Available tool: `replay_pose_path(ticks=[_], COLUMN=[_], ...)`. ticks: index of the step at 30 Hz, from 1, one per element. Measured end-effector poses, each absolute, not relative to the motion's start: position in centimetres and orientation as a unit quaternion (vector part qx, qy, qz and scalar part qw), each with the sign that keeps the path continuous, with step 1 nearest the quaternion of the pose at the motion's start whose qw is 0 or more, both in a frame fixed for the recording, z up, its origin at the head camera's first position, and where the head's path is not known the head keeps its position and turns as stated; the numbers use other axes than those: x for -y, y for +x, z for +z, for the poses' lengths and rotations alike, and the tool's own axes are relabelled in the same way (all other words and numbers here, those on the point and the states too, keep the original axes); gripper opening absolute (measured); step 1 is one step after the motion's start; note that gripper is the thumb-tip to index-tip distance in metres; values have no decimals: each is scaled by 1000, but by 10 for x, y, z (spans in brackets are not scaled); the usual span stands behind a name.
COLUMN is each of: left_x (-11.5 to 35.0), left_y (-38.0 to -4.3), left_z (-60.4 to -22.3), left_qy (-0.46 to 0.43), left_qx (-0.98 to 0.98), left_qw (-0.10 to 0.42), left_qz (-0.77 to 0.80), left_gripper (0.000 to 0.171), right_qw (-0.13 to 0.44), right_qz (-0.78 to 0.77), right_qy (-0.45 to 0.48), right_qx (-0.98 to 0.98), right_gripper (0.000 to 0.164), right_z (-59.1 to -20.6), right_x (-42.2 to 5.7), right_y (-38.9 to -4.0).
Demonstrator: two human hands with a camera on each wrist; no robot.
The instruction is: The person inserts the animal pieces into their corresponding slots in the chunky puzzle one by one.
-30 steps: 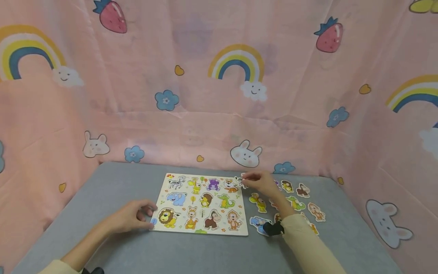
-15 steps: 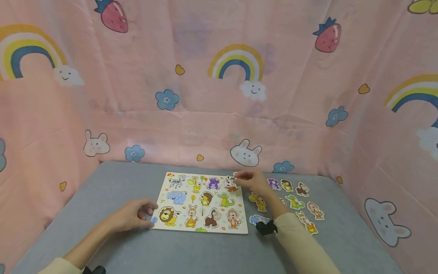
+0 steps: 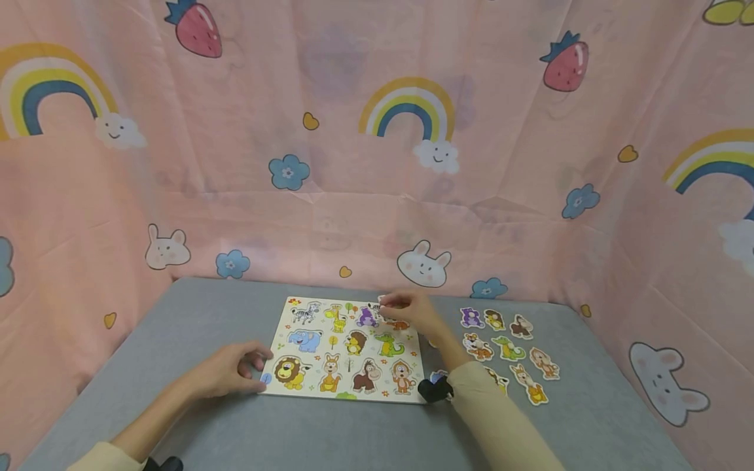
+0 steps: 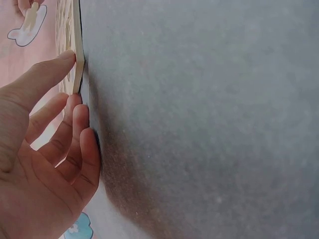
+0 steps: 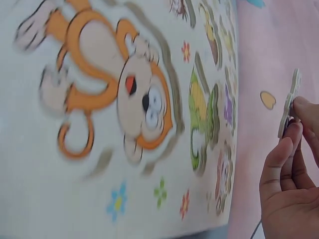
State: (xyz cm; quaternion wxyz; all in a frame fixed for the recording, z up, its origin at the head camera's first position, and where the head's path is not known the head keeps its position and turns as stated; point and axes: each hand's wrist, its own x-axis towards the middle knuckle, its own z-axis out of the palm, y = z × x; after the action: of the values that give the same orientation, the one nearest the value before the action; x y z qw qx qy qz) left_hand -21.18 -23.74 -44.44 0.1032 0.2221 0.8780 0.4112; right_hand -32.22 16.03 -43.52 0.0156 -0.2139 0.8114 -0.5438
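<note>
A white animal puzzle board (image 3: pixel 321 386) lies on the grey table, with animal pictures in rows. My left hand (image 3: pixel 226 371) rests at its left edge, fingers loosely bent, and the thumb (image 4: pixel 62 63) touches the board's edge in the left wrist view. Over the board's upper right part, my right hand (image 3: pixel 415 313) pinches a zebra puzzle piece (image 3: pixel 374 307) between thumb and fingers. The right wrist view shows this piece (image 5: pixel 289 107) edge-on, raised off the board. The hand partly covers the board's tiger picture (image 3: pixel 399 324).
Right of the board lie several loose animal pieces, among them a purple hippo (image 3: pixel 471 317), a tiger (image 3: pixel 478 347), a crocodile (image 3: pixel 508 348), a monkey (image 3: pixel 544 364) and a kangaroo (image 3: pixel 528 384). The right forearm covers others. A pink printed curtain (image 3: pixel 330 216) surrounds the table.
My right hand has moved left with the zebra piece, from the board's right edge to near the purple hippo picture. The left hand has stayed at the board's left edge.
</note>
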Motion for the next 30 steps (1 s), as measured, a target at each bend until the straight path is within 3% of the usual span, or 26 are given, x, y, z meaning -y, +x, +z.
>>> replay_pose_path(ticks=[7, 30], left_x=[237, 236], left_y=[-213, -212], left_z=[-445, -442], left_qy=[224, 215], left_qx=[-878, -887], left_qw=[103, 111], left_qz=[411, 393], left_gripper=[48, 50], right_qw=[20, 53], right_qz=[-553, -574], right_qy=[-249, -219], right_qx=[-795, -787], right_gripper=[20, 18], right_z=[-438, -445], right_x=[-142, -94], right_y=[-325, -329])
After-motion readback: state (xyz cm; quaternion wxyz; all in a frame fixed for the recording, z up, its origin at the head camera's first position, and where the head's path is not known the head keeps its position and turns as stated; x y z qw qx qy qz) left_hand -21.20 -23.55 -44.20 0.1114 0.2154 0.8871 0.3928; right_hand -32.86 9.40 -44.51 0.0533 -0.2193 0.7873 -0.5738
